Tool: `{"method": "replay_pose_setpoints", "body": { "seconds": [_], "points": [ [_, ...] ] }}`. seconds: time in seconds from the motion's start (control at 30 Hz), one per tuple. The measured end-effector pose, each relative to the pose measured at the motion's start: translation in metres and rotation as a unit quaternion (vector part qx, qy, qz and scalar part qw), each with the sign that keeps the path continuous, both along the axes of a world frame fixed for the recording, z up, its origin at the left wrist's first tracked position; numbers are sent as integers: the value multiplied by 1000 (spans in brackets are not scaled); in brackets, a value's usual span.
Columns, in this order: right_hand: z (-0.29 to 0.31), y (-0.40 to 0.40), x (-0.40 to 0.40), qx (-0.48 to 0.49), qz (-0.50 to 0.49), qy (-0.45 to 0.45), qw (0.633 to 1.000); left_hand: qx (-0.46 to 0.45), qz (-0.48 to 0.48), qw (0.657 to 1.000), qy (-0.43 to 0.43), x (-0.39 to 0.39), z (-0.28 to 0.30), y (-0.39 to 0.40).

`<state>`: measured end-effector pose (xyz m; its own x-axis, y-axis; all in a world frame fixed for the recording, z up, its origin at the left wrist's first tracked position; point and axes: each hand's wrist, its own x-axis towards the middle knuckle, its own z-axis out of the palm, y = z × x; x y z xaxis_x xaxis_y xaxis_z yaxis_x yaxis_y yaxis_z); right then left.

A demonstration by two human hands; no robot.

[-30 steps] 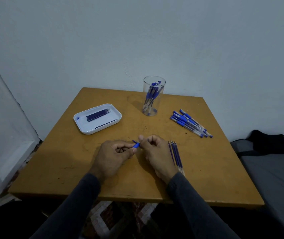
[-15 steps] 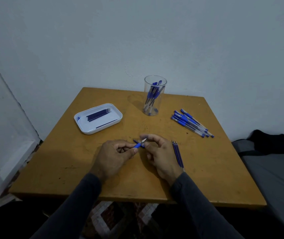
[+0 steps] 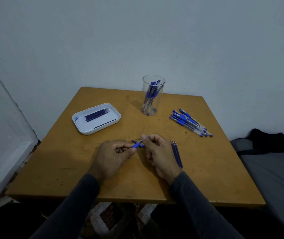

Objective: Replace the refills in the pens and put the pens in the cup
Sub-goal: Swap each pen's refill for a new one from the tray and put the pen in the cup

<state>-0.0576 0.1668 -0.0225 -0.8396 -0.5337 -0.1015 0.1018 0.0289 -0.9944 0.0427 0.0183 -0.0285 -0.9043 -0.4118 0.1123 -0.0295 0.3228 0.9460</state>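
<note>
My left hand (image 3: 111, 156) grips a blue pen (image 3: 136, 145) by its rubber grip section, low over the middle of the wooden table (image 3: 65, 152). My right hand (image 3: 158, 152) pinches the pen's metal tip end between thumb and forefinger. A clear cup (image 3: 152, 95) with several blue pens stands at the back. A pile of several blue pens (image 3: 189, 122) lies to the cup's right. Loose refills (image 3: 177, 153) lie just right of my right hand. A white tray (image 3: 86, 129) at the left holds several more refills (image 3: 96, 114).
A white wall runs behind the table and along the left. A grey cushion (image 3: 267, 169) with a black cloth (image 3: 267, 142) on it sits right of the table. Tiled floor shows under the front edge.
My right hand has drawn slightly away from the left, exposing the pen's silver tip, and its fingers have uncurled a little. My left hand has stayed put.
</note>
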Motion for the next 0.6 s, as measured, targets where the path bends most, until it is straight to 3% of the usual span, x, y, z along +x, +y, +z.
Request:
{"method": "replay_pose_setpoints", "body": {
  "seconds": [0.13, 0.27, 0.37, 0.47, 0.53, 0.6],
  "points": [
    [1, 0, 1, 19, -1, 7, 1000, -6, -2, 1000, -1, 0, 0, 0],
    [0, 3, -1, -40, 4, -26, 999, -8, 2, 1000, -5, 0, 0, 0],
    [0, 2, 0, -53, -64, -48, 995, 8, 19, 1000, -2, 0, 1, 0],
    [3, -2, -1, 106, -151, 107, 977, 26, 33, 999, 3, 1, 4, 1],
    [10, -8, -2, 223, -133, 204, 944, 24, 35, 999, 3, 2, 5, 2],
    [13, -13, -7, 292, -100, 232, 922, 27, 32, 999, 4, 3, 6, 2]
  ]
}}
